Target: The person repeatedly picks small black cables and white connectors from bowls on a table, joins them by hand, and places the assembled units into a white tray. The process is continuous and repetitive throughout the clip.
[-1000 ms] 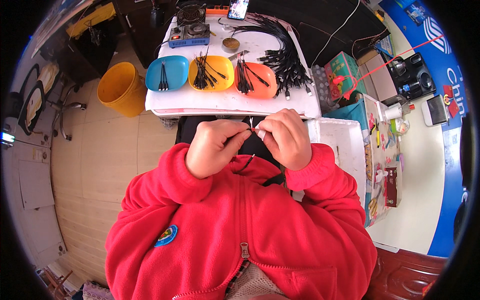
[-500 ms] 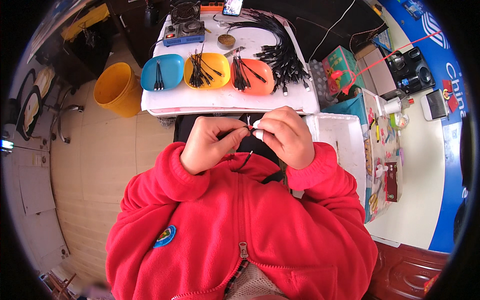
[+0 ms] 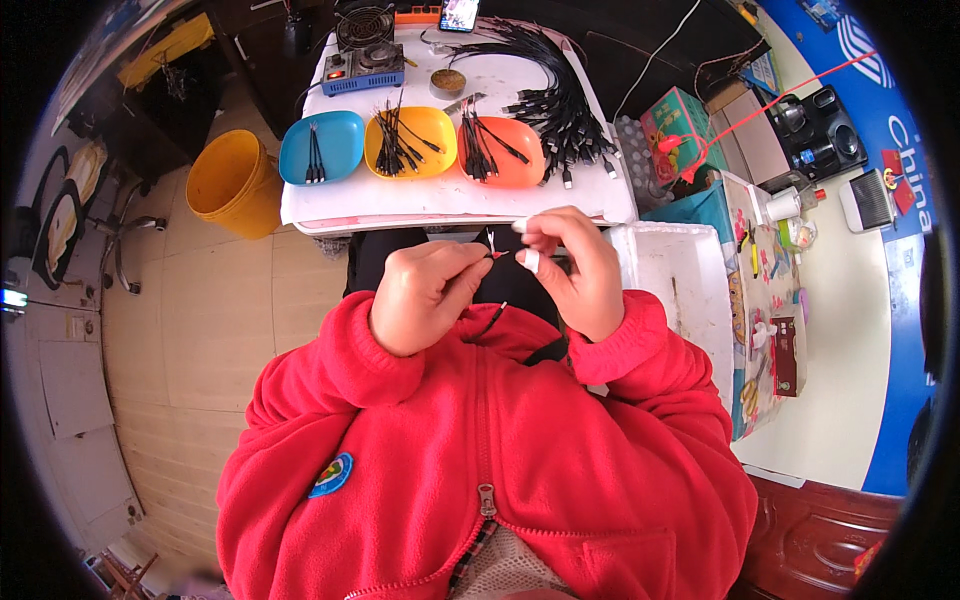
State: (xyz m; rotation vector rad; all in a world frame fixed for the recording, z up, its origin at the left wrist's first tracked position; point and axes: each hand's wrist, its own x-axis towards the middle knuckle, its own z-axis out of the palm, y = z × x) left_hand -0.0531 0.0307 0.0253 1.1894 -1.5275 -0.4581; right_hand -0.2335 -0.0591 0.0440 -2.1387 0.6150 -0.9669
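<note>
My left hand (image 3: 425,295) is closed in a pinch on a short black cable (image 3: 496,316). Its thin white and red wire ends (image 3: 492,241) stick out past the fingertips, and a small plug end hangs below against the jacket. Just right of those wires is my right hand (image 3: 580,275), thumb and fingers apart and nothing between them. White wraps cover its thumb tip and a fingertip. Beyond my hands, short black cables lie in a blue tray (image 3: 347,155), a yellow tray (image 3: 440,166) and an orange tray (image 3: 528,176).
On the white table (image 3: 400,205) a large bundle of black cables (image 3: 565,115) spreads at the right. A blue heating device (image 3: 362,78), a round tin (image 3: 447,80) and a phone (image 3: 459,14) stand behind. A yellow bucket (image 3: 225,185) is left; a white foam box (image 3: 690,236) is right.
My right thumb and fingers have opened and come off the wire ends, moving slightly right. The left hand keeps its pinch on the cable.
</note>
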